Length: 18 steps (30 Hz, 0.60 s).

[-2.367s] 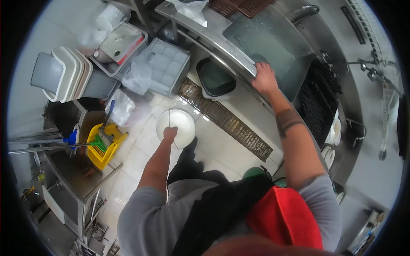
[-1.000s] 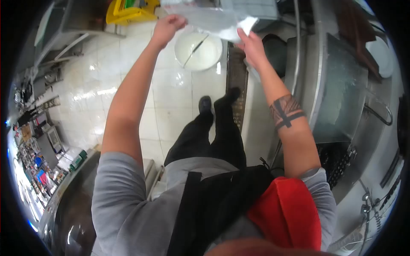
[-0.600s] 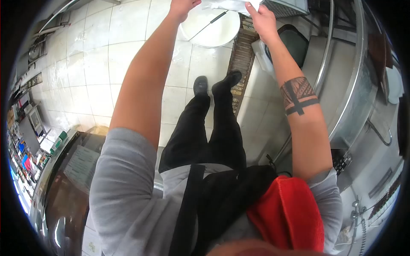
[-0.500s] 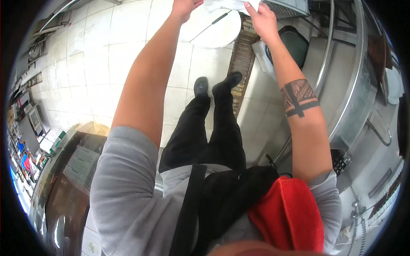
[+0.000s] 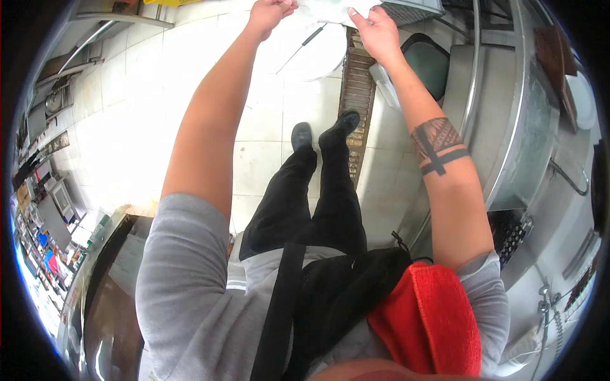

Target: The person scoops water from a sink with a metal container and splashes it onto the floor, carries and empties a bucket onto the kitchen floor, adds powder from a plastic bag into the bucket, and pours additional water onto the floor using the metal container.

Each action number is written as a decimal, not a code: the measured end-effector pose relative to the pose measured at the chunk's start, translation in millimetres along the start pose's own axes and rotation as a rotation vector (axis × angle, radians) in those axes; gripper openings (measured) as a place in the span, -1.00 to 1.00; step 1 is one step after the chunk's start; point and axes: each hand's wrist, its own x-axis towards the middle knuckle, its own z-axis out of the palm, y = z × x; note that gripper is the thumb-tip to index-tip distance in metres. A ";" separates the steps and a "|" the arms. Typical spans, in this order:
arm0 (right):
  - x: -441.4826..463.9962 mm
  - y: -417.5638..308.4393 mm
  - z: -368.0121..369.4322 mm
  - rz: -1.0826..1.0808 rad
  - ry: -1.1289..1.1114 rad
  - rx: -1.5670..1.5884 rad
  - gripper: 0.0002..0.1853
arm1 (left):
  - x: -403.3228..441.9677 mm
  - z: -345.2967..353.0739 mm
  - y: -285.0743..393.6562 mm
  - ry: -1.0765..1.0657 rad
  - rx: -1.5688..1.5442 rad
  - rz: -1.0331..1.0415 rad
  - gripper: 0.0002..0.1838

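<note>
A thin white sheet [image 5: 324, 11], plastic or cloth, spans the gap between my hands at the top edge, where the view cuts it off. My left hand [image 5: 272, 16] pinches its left side with fingers closed. On the other side my right hand [image 5: 376, 32] grips it, thumb stretched along the edge. Just below lies a round white surface [image 5: 327, 54], perhaps a lid or bin top. A thin rod with a dark handle [image 5: 311, 36] rests across it.
A grey crate [image 5: 413, 9] and a dark green bin [image 5: 426, 66] stand beyond my right hand. A brown floor grate [image 5: 356, 82] runs past my shoes. Steel counters with a rail [image 5: 475, 82] line the right. A glossy counter [image 5: 108, 305] stands at lower left, and a red cloth [image 5: 438, 317] hangs at my chest.
Both hands have shifted slightly left in view, still holding the white sheet. The view has turned a little, and a yellow object now shows at the top left.
</note>
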 end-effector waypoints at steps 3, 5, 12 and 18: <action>-4.1 37.3 10.4 -0.009 -0.001 -0.005 -0.65 | 9.5 2.8 -3.3 -0.044 -0.070 0.071 -0.86; -9.7 49.9 11.3 0.026 -0.023 -0.067 -0.52 | 22.3 9.0 -7.9 -0.095 -0.241 0.081 -0.85; -71.3 99.7 20.3 0.434 -0.292 0.005 -0.56 | 8.1 25.6 52.6 -0.282 0.577 0.340 -0.82; -177.6 78.2 -49.8 0.259 -0.735 -0.111 -0.65 | -44.6 59.7 91.7 -0.376 1.119 0.549 -0.66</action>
